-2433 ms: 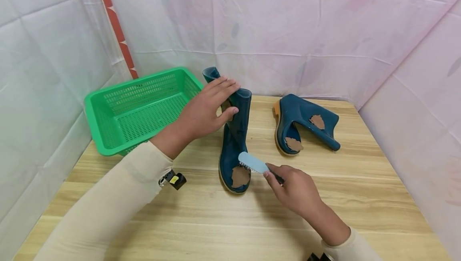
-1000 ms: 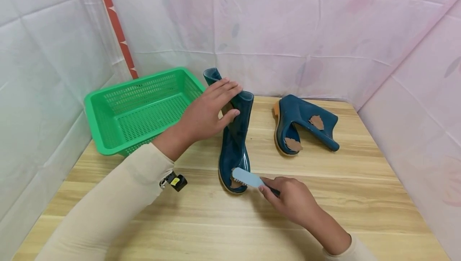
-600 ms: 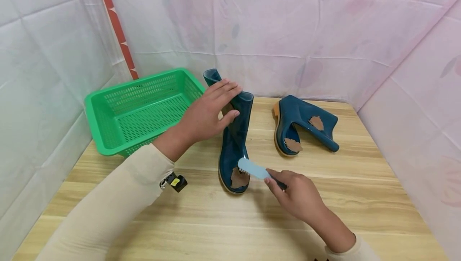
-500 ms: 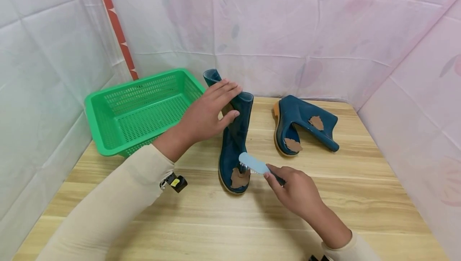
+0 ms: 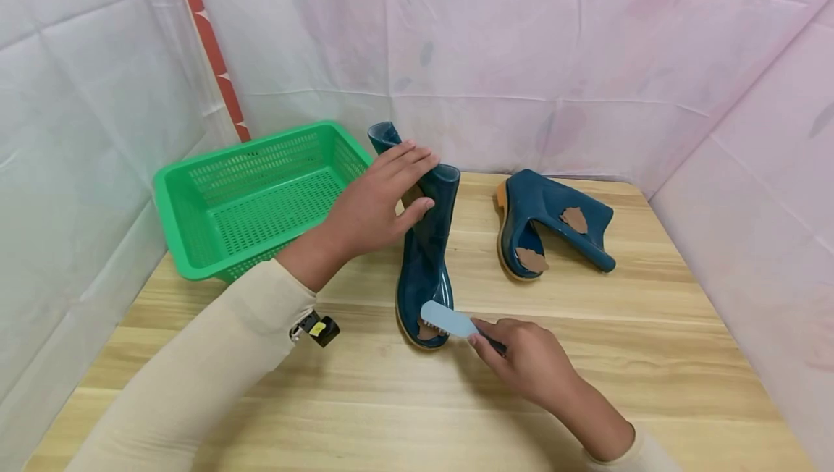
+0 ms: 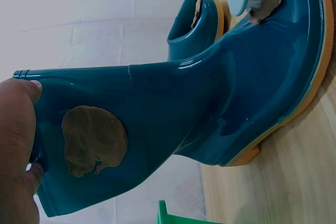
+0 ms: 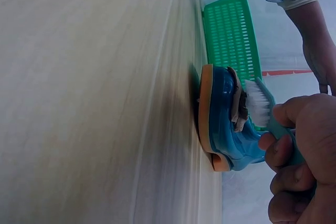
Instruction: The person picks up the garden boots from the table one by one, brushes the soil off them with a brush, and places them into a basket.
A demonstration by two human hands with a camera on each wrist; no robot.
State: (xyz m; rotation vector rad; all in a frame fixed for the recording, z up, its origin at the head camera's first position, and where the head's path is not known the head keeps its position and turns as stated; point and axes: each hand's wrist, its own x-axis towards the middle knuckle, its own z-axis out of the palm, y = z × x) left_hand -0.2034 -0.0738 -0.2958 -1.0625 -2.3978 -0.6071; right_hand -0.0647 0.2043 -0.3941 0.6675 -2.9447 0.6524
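Observation:
A dark blue rain boot [image 5: 422,269] stands upright mid-table, its toe toward me and its sole yellowish. My left hand [image 5: 371,204] holds the top of its shaft, thumb in front and fingers across the rim. A brown, clay-like patch [image 6: 94,139] sticks to the shaft; a second brown patch [image 7: 239,103] sits on the toe. In my right hand [image 5: 531,360] is a scrubbing brush [image 5: 449,320] with a pale blue back, gripped by its dark handle. Its white bristles [image 7: 256,103] are right at the toe patch, which the brush partly covers in the head view.
A second blue boot [image 5: 534,200] lies on its side at the right, with brown patches on its shaft [image 5: 575,220] and toe [image 5: 531,260]. A green perforated basket [image 5: 176,222] stands at the back left. White patterned cloth [image 5: 482,38] walls the wooden table [image 5: 365,414].
The brush has gone back and forth over the toe; since half a second ago it has moved down and left onto the patch. The left hand and boot barely shift.

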